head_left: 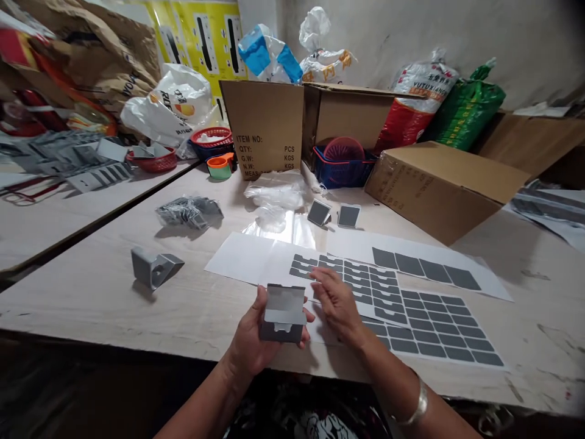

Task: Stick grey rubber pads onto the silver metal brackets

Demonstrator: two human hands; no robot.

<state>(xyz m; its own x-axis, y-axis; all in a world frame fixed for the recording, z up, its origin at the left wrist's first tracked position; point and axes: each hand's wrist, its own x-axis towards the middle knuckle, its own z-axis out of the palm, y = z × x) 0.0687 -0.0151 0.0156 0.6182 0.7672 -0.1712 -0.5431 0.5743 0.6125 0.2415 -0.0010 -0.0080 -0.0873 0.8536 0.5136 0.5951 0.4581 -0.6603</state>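
My left hand (255,334) is wrapped round a grey angled stand (283,305), with a bent lip and a small notched tab across its middle. To the right of it, my right hand (337,305) hovers over a sheet of dark grey notched stickers (389,299). Its fingers are curved and apart, and nothing shows between them. Under that sheet lies another sheet of plain rectangular grey stickers (439,323). A similar grey stand (155,268) rests on the table at the left, and two small grey stands (349,216) are farther back.
A pile of plastic-wrapped grey parts (189,212) lies at left centre, near clear plastic bags (276,192). Behind are cardboard boxes (269,128), a blue basket (343,167) and an orange and green tape roll (220,167). A white backing sheet (484,283) carries large grey squares.
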